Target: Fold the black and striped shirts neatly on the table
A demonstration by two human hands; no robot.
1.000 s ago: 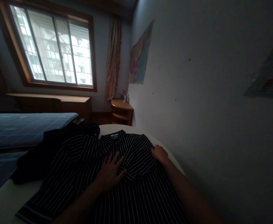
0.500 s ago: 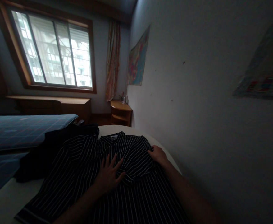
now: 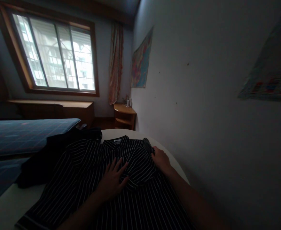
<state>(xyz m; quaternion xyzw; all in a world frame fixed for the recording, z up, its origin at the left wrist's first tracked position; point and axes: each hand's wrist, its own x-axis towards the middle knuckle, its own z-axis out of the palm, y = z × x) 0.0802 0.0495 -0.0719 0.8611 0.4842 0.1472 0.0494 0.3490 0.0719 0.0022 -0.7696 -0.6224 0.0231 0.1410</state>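
Observation:
A black shirt with thin white stripes (image 3: 82, 166) lies spread on a white table (image 3: 3, 207), collar toward the far edge. My left hand (image 3: 113, 180) rests flat on the middle of the shirt, fingers spread. At the shirt's right shoulder my right hand (image 3: 161, 159) has its fingers closed on a fold of the striped cloth, which bunches up between the two hands.
A plain dark garment (image 3: 42, 159) lies on the table left of the shirt. A blue checked bed (image 3: 22, 132) stands at the left. The wall (image 3: 202, 95) runs close along the right. A window (image 3: 56, 57), a wooden desk (image 3: 58, 107) and a corner shelf (image 3: 124, 115) are at the back.
My right hand has slid a little leftward with the shirt's shoulder fold, bunching the cloth more. The left hand has stayed pressed in place.

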